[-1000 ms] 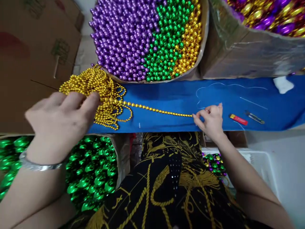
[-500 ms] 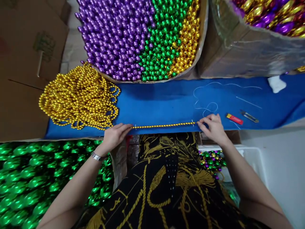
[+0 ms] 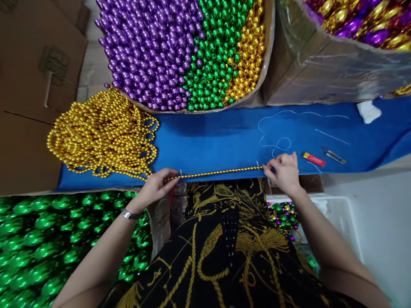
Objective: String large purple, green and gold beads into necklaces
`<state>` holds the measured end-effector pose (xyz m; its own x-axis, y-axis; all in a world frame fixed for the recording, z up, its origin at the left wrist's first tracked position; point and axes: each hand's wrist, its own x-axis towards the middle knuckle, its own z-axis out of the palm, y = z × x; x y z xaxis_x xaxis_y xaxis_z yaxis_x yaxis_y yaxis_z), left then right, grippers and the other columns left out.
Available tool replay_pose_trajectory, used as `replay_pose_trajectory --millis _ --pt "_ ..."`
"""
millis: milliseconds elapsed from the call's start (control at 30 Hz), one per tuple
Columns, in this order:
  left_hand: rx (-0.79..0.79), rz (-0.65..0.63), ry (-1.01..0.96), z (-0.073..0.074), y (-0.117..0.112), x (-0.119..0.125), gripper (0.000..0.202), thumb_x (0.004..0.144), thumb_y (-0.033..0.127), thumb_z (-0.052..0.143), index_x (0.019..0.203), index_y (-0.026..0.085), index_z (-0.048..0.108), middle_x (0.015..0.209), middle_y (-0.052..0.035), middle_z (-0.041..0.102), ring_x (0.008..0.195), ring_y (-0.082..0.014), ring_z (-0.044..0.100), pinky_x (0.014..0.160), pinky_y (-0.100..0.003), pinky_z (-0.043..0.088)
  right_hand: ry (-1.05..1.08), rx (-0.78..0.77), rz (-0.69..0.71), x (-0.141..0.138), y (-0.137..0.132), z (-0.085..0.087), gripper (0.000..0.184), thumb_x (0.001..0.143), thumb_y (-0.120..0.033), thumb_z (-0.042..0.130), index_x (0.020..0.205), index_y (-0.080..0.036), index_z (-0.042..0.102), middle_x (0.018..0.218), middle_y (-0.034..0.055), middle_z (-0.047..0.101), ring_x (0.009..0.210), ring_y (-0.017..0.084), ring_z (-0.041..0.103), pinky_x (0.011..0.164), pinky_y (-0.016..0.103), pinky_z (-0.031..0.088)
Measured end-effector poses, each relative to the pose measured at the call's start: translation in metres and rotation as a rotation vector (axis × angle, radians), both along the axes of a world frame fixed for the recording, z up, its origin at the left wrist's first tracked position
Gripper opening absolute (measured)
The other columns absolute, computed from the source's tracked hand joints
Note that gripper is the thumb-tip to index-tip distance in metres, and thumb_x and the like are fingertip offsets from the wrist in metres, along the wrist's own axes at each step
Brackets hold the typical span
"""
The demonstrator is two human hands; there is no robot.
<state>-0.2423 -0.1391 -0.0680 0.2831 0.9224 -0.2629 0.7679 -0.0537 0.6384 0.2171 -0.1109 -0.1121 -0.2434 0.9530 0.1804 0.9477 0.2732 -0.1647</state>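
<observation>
A strand of small gold beads (image 3: 218,173) is stretched straight along the near edge of the blue table cover (image 3: 218,137). My left hand (image 3: 157,186) pinches the strand at its left end, just right of a big heap of gold bead strands (image 3: 102,134). My right hand (image 3: 282,173) pinches the strand's right end, close to a loose white thread (image 3: 279,143) lying on the cover.
A box of purple, green and gold beads (image 3: 192,51) stands behind the cover; another box (image 3: 337,55) at back right. A red lighter (image 3: 313,159) and small snips (image 3: 334,155) lie right of my hand. Green beads (image 3: 48,239) fill the lower left. A white basket (image 3: 340,214) sits lower right.
My left hand left the gold heap and came down to the near edge, where it now holds the strand. The strand is now pulled straight between both hands.
</observation>
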Motion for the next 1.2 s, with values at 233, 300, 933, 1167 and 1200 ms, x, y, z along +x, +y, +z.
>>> replay_pose_trajectory --millis 233,300,933,1167,1200 --pt "0.065 -0.005 0.008 -0.004 -0.001 0.000 0.028 0.094 0.043 0.052 0.096 0.019 0.066 0.092 -0.0050 0.071 0.083 -0.0184 0.067 0.079 -0.031 0.053 -0.018 0.010 0.005 -0.004 -0.004 -0.011 0.035 0.092 -0.047 0.052 0.070 -0.022 0.065 0.085 0.0041 0.046 0.086 0.022 0.046 0.110 0.059 0.031" --pt "0.074 -0.005 0.002 -0.007 -0.001 -0.002 0.027 0.094 0.042 0.053 0.096 0.019 0.066 0.092 -0.0048 0.071 0.084 -0.0178 0.067 0.079 -0.030 0.053 -0.017 0.003 -0.005 -0.005 -0.004 -0.012 0.036 0.092 -0.047 0.052 0.070 -0.022 0.064 0.085 0.0041 0.046 0.086 0.021 0.046 0.110 0.059 0.030" --pt "0.150 0.027 0.027 -0.023 -0.003 0.003 0.020 0.094 0.035 0.059 0.099 0.020 0.070 0.098 -0.0055 0.072 0.086 -0.0159 0.068 0.076 -0.029 0.052 -0.011 0.001 0.056 0.011 0.006 -0.029 0.058 0.092 -0.063 0.038 0.069 -0.020 0.070 0.074 0.0061 0.050 0.078 0.022 0.050 0.091 0.047 0.038" --pt "0.155 0.050 0.012 -0.030 -0.003 0.005 0.016 0.093 0.031 0.059 0.097 0.020 0.070 0.098 -0.0045 0.072 0.085 -0.0156 0.067 0.076 -0.029 0.052 0.001 0.046 0.071 0.010 0.006 -0.028 0.065 0.093 -0.067 0.033 0.066 -0.020 0.070 0.072 0.0045 0.048 0.074 0.021 0.049 0.087 0.046 0.039" --pt "0.154 0.058 0.016 -0.030 -0.002 0.005 0.015 0.092 0.031 0.060 0.097 0.020 0.070 0.097 -0.0044 0.072 0.085 -0.0158 0.067 0.077 -0.029 0.052 0.002 0.041 0.072 0.011 0.006 -0.028 0.065 0.093 -0.067 0.033 0.067 -0.020 0.070 0.071 0.0042 0.048 0.074 0.021 0.049 0.087 0.046 0.039"
